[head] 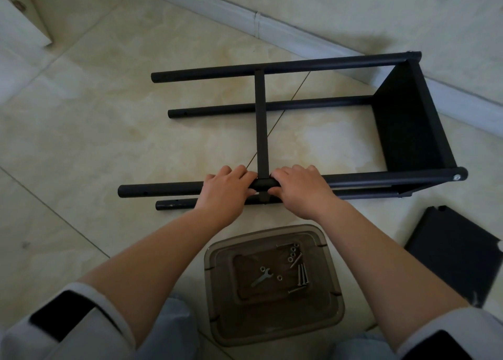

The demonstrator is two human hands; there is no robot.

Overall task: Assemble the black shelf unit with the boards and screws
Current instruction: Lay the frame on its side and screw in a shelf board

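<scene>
The black shelf unit (313,65) lies on its side on the tiled floor, four round tubes running left to right. One board (408,125) is fixed at its right end. A second board (261,120) stands edge-on across the middle. My left hand (226,188) and my right hand (296,185) both grip the near upper tube (163,190) on either side of that middle board's corner. A loose black board (457,253) lies flat at the right. Screws (301,274), nuts (292,253) and a small wrench (261,276) lie in a brown tray (217,253).
The brown plastic tray sits on the floor between my forearms, just in front of my knees. A grey skirting board (272,30) runs along the wall behind the shelf. A pale cabinet (24,19) stands at the top left.
</scene>
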